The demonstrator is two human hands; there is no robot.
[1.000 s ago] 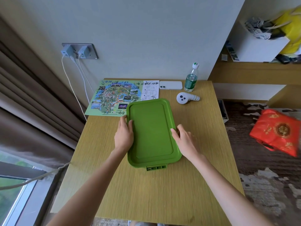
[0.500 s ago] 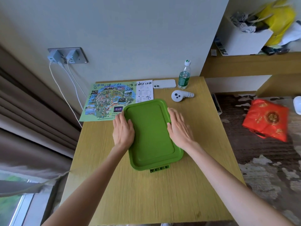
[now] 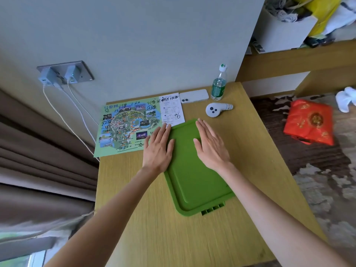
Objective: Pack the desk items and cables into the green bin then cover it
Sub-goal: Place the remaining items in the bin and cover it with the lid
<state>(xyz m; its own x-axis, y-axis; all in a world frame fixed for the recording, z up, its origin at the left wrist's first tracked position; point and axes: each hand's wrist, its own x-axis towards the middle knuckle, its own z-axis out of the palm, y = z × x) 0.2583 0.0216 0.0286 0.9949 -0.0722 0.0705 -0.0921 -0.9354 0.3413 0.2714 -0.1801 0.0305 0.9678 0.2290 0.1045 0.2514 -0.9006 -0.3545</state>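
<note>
The green bin (image 3: 194, 182) stands in the middle of the wooden desk with its green lid on top; the inside is hidden. My left hand (image 3: 159, 149) lies flat with straight fingers on the lid's far left edge. My right hand (image 3: 210, 145) lies flat on the lid's far right part, fingers straight. A white phone (image 3: 194, 95), a white controller (image 3: 216, 109), a water bottle (image 3: 219, 84) and a marked-up map sheet (image 3: 128, 126) lie on the desk beyond the bin. Two chargers (image 3: 57, 78) sit in the wall socket with white cables (image 3: 63, 116) hanging down.
The desk (image 3: 154, 228) meets the wall at the far side; curtains hang at the left. A red bag (image 3: 310, 122) lies on the carpet to the right. A shelf at the upper right holds a white box (image 3: 283, 33) and a yellow bag.
Both hands slid from the lid's side edges toward its far end and now lie flat on top. The camera view shifted closer and to the right.
</note>
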